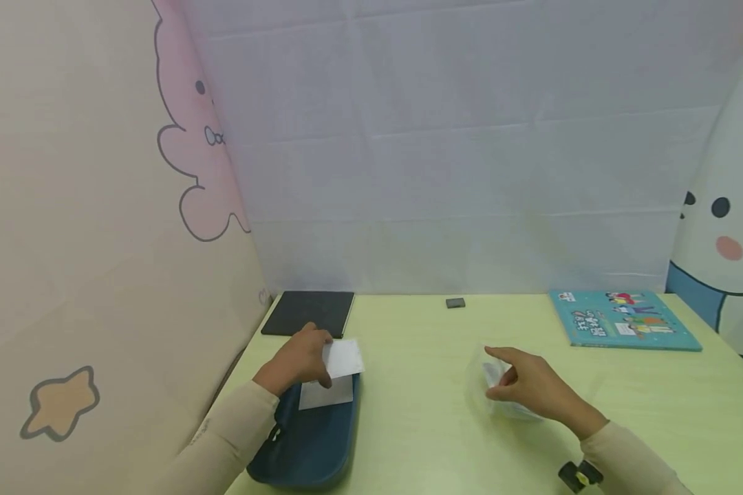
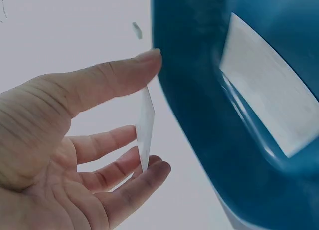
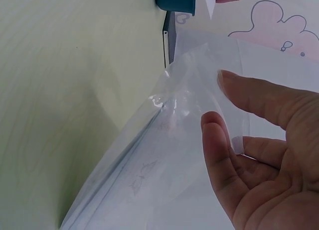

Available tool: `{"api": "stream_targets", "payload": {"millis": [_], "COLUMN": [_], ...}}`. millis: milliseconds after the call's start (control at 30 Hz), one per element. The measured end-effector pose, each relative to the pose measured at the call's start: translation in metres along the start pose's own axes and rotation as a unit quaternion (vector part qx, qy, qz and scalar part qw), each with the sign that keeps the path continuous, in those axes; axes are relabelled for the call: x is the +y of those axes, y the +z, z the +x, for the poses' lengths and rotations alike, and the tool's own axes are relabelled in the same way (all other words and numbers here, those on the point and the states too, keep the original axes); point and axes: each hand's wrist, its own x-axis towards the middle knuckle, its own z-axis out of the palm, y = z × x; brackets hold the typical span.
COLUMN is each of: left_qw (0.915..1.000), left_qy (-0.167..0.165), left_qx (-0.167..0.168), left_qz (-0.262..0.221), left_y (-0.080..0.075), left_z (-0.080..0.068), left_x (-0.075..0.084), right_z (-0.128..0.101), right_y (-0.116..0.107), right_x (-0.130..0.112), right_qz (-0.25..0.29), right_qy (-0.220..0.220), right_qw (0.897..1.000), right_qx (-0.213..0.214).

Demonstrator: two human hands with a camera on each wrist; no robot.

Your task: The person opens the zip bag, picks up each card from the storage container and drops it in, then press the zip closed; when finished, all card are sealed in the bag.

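A blue tray [image 1: 312, 450] sits at left on a pale-green surface [image 1: 421, 419]; a clear bag [image 3: 149, 175] meets the right hand [image 1: 535, 386], thumb and forefinger apart, grip unclear; over the tray's far end, the left hand's [image 1: 298, 357] fingers clasp a white card [image 1: 345, 359].

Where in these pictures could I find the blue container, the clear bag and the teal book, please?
Blue container [image 1: 314, 447]: head view, on its bare floor.
Clear bag [image 3: 169, 135]: right wrist view, on its side.
Teal book [image 1: 622, 321]: head view, mid-cover.
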Motion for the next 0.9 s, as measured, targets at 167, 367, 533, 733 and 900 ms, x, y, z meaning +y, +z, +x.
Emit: {"api": "stream_targets", "payload": {"millis": [167,367,533,733,900], "left_qw": [0.9989,0.9951,0.9927,0.9890,0.9848], "left_qy": [0.041,0.086,0.107,0.131,0.153], "left_qx": [-0.024,-0.041,-0.040,-0.041,-0.036], "left_qz": [0.000,0.025,0.039,0.053,0.073], "left_y": [-0.001,0.002,0.004,0.010,0.013], "left_z": [-0.001,0.004,0.008,0.011,0.013], "left_x": [0.023,0.051,0.078,0.112,0.138], "right_z": [0.000,0.001,0.001,0.000,0.003], "right_y": [0.001,0.003,0.002,0.004,0.001], "right_x": [0.003,0.004,0.002,0.002,-0.003], "right_qz": [0.007,-0.005,-0.001,0.002,-0.006], "right_qy": [0.005,0.005,0.006,0.011,0.000], "right_qw": [1.000,1.000,1.000,1.000,1.000], "right_qx": [0.002,0.005,0.007,0.004,0.008]}}
